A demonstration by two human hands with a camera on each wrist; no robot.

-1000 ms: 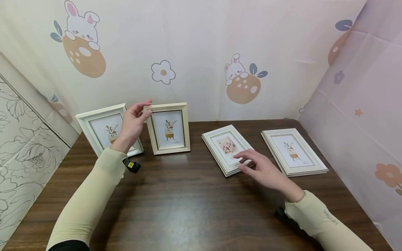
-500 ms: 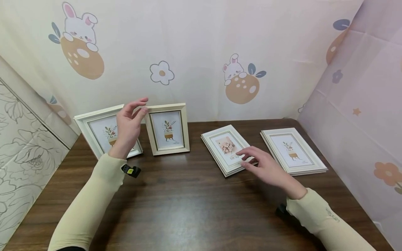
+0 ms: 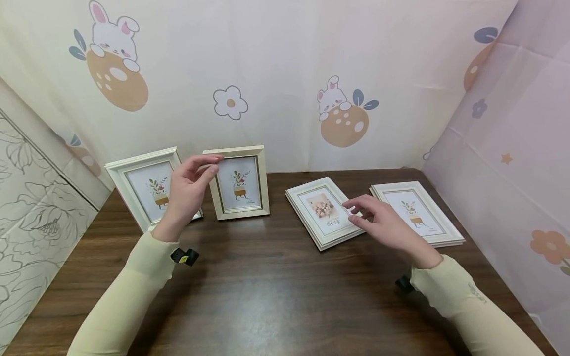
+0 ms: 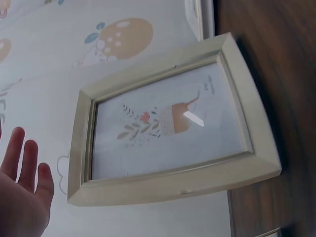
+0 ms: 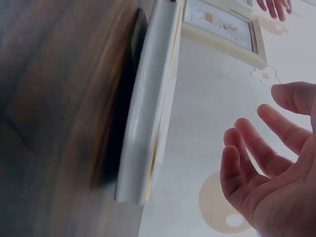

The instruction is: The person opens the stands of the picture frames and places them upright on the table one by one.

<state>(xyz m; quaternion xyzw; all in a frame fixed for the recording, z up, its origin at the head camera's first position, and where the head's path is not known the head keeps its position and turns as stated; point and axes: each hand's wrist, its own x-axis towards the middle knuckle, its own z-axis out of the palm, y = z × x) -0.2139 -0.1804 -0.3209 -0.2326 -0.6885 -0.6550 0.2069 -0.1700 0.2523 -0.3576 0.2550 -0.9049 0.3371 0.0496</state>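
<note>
White standing frame: a white rectangular picture frame with a plant print leans upright near the back left corner of the brown wood-grain table, turned slightly to the right.
Left hand: the left hand is raised in front of the white standing frame, fingers loosely bent, a narrow gap between thumb and fingertips; it holds nothing, and the left wrist view shows it apart from the cream frame's top end.
Cream frame: a pale cream rectangular frame with a plant print stands upright near the table's back edge, left of its middle.
Blossom frame: a white rectangular frame with a pink blossom picture lies flat, set askew, right of the back edge's middle.
Right hand: the right hand is above the space between the two flat frames, fingers softly curled, thumb apart, holding nothing.
Right-hand frame: a white rectangular frame with a plant print lies flat near the table's back right corner.
</note>
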